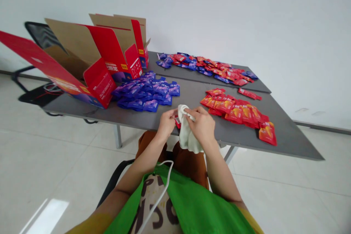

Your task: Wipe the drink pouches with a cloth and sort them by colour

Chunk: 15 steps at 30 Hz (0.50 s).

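My left hand (166, 123) and my right hand (202, 124) meet at the near edge of the grey table (290, 135). Both are closed around a small white cloth bag (187, 135) that hangs down below my right hand. A red packet (177, 121) shows between my hands at the bag's mouth, pinched by my left fingers. A pile of blue packets (146, 93) lies just left of my hands. A row of red packets (238, 111) lies to the right.
Open red cardboard boxes (109, 58) stand at the table's left and back left. A mixed heap of red and blue packets (208, 66) lies on the far side. A black chair (41, 36) stands behind the boxes. White tiled floor surrounds the table.
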Each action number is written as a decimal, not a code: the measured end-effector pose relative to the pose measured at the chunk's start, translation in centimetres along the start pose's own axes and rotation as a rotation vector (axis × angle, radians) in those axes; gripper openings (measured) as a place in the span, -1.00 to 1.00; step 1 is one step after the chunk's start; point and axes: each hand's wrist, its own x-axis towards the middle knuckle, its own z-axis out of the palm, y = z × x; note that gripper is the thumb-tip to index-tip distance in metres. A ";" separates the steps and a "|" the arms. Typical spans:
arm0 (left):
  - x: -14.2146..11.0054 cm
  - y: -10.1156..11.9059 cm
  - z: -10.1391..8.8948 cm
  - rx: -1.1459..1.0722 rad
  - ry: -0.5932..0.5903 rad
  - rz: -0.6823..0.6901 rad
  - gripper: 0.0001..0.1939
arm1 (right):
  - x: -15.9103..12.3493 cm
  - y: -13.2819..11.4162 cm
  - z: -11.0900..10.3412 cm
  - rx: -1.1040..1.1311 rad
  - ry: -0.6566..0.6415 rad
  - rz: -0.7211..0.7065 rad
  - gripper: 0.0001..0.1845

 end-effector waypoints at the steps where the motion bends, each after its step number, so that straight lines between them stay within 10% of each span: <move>1: -0.1 0.2 -0.2 0.000 -0.014 0.029 -0.60 | -0.2 -1.1 0.5 0.015 -0.035 -0.053 -0.66; 6: -0.5 1.0 -1.0 -0.069 -0.137 -0.069 -0.55 | -1.3 -3.2 3.8 0.033 -0.096 0.039 -0.66; 15: -1.2 2.7 -0.7 -0.141 -0.093 -0.300 -0.61 | 0.1 2.6 2.7 -0.078 -0.082 0.358 -0.63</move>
